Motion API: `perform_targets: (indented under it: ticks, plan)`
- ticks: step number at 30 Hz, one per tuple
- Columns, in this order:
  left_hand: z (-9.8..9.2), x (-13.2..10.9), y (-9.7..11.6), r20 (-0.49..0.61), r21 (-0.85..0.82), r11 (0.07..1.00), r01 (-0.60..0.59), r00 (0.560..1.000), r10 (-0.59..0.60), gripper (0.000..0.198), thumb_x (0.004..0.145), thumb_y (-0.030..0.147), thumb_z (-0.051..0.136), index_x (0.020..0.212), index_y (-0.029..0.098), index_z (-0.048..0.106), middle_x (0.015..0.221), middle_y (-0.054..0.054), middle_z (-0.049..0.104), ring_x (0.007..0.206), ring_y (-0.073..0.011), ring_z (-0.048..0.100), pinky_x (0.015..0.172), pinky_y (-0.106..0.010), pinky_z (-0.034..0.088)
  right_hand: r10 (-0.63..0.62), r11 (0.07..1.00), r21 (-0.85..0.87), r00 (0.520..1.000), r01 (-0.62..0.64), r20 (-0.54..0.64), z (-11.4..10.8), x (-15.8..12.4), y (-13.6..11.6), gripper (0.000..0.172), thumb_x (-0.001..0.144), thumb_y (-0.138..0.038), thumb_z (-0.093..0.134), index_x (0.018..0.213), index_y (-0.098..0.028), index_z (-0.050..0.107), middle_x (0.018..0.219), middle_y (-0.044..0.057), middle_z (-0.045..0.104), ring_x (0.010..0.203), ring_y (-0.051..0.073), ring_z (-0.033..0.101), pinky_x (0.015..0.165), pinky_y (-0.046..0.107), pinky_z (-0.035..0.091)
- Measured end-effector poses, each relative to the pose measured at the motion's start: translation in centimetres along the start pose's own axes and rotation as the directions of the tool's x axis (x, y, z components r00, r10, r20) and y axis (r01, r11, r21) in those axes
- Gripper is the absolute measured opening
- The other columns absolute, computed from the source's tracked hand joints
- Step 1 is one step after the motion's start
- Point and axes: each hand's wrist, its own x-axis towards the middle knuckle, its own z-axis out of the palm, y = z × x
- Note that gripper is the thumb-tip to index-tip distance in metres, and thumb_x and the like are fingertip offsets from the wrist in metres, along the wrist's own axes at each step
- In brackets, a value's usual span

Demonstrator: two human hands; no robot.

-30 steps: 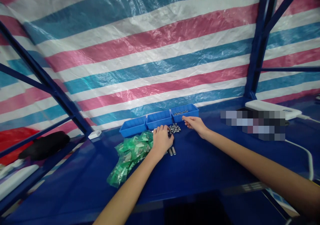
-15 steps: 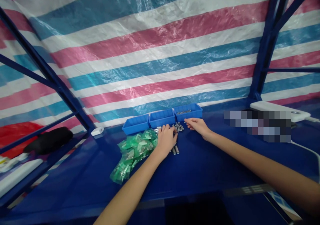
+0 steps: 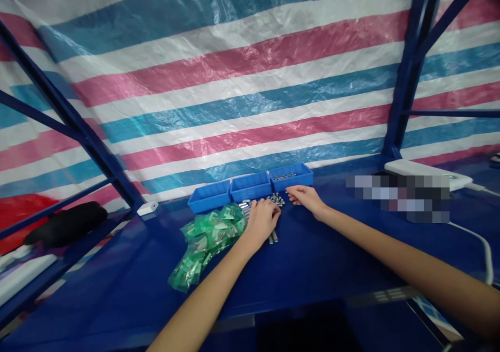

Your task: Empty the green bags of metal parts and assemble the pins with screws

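My left hand (image 3: 261,221) rests palm down over a heap of metal parts, its fingers curled and the thumb near the index finger. What lies under those fingers is hidden. Short metal rods (image 3: 274,237) show below the hand, and more shiny rods (image 3: 245,206) lie to its left. Small silvery metal pieces (image 3: 278,200) are piled between my two hands. My right hand (image 3: 307,200) is closed in a pinch just right of that pile; anything in its fingertips is too small to name. Green-and-clear plastic bags (image 3: 213,235) lie beside my left hand.
Three blue bins stand in a row at the back: a left bin (image 3: 209,196), a middle bin (image 3: 250,186), and a right bin (image 3: 291,177) holding small metal pieces. A white box (image 3: 147,208) sits left. A white device (image 3: 455,181) with a cable (image 3: 474,236) lies right.
The view has shifted slightly, moving things a little to the left. My left hand has flattened somewhat over the metal parts, while my right hand keeps its pinch in about the same spot.
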Motion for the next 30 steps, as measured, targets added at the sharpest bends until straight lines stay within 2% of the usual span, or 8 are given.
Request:
perform_targets:
  ticks: [6, 8, 12, 18, 23, 27, 30]
  plan:
    - [-0.2, -0.1, 0.1, -0.023, -0.02, 1.0, 0.013, 1.0, -0.014, 0.015, 0.078, 0.033, 0.057, 0.074, 0.02, 0.062, 0.083, -0.002, 0.065, 0.084, -0.0201, 0.053, 0.077, -0.036, 0.03, -0.013, 1.0, -0.016, 1.0, 0.014, 0.025, -0.1, -0.1, -0.1, 0.012, 0.069, -0.02, 0.066, 0.078, -0.013, 0.069, 0.061, 0.001, 0.064, 0.054, 0.008, 0.055, 0.05, 0.017, 0.045]
    - [-0.3, -0.1, 0.2, -0.018, -0.043, 0.999, 0.007, 1.0, -0.008, 0.011, 0.077, 0.03, 0.058, 0.082, 0.021, 0.062, 0.082, -0.001, 0.065, 0.084, -0.0197, 0.053, 0.077, -0.036, 0.03, -0.015, 1.0, -0.016, 0.999, 0.015, 0.031, -0.1, -0.2, -0.2, 0.012, 0.07, -0.02, 0.065, 0.078, -0.012, 0.069, 0.062, 0.001, 0.064, 0.053, 0.007, 0.055, 0.05, 0.017, 0.044]
    - [-0.3, -0.2, 0.5, -0.003, -0.079, 0.997, -0.008, 1.0, 0.008, 0.019, 0.078, 0.019, 0.055, 0.096, 0.023, 0.06, 0.08, 0.001, 0.065, 0.087, -0.0188, 0.053, 0.077, -0.034, 0.031, -0.018, 1.0, -0.011, 0.999, 0.018, 0.039, -0.1, -0.3, -0.5, 0.011, 0.072, -0.022, 0.063, 0.073, -0.012, 0.068, 0.063, 0.001, 0.063, 0.054, 0.007, 0.055, 0.049, 0.016, 0.043]
    - [0.1, -0.3, 1.2, -0.021, 0.002, 1.0, -0.016, 1.0, 0.016, 0.013, 0.08, 0.027, 0.055, 0.088, 0.021, 0.063, 0.09, -0.004, 0.064, 0.091, -0.0215, 0.052, 0.083, -0.037, 0.032, -0.037, 0.999, -0.031, 0.998, 0.039, 0.059, -0.5, 0.1, -0.4, 0.015, 0.068, -0.027, 0.067, 0.073, -0.013, 0.068, 0.059, 0.001, 0.063, 0.052, 0.007, 0.055, 0.05, 0.017, 0.045]
    - [0.2, -0.4, 1.3, -0.024, 0.008, 1.0, 0.0, 1.0, 0.0, 0.013, 0.081, 0.021, 0.052, 0.077, 0.021, 0.065, 0.085, -0.004, 0.064, 0.087, -0.0213, 0.052, 0.081, -0.037, 0.032, -0.072, 0.997, -0.023, 0.995, 0.074, 0.07, -1.0, 0.8, -0.3, 0.02, 0.064, -0.028, 0.071, 0.078, -0.014, 0.07, 0.063, 0.003, 0.066, 0.056, 0.01, 0.059, 0.053, 0.02, 0.048]
    - [0.1, -0.4, 1.6, -0.01, -0.034, 0.999, -0.018, 1.0, 0.017, 0.014, 0.079, 0.021, 0.053, 0.076, 0.022, 0.066, 0.082, -0.003, 0.065, 0.087, -0.0208, 0.052, 0.082, -0.037, 0.032, -0.057, 0.995, -0.075, 0.997, 0.06, 0.045, -1.4, 1.5, -0.7, 0.014, 0.066, -0.024, 0.07, 0.072, -0.011, 0.07, 0.058, 0.003, 0.065, 0.052, 0.01, 0.059, 0.053, 0.021, 0.05]
    - [0.1, -0.5, 1.9, -0.003, -0.069, 0.997, -0.019, 1.0, 0.019, 0.014, 0.079, 0.02, 0.053, 0.079, 0.022, 0.067, 0.085, -0.003, 0.065, 0.089, -0.0206, 0.052, 0.081, -0.037, 0.033, -0.105, 0.994, 0.001, 0.991, 0.105, 0.083, -1.7, 2.2, -1.0, 0.019, 0.069, -0.021, 0.068, 0.085, -0.012, 0.069, 0.071, 0.006, 0.069, 0.063, 0.012, 0.064, 0.061, 0.023, 0.053]
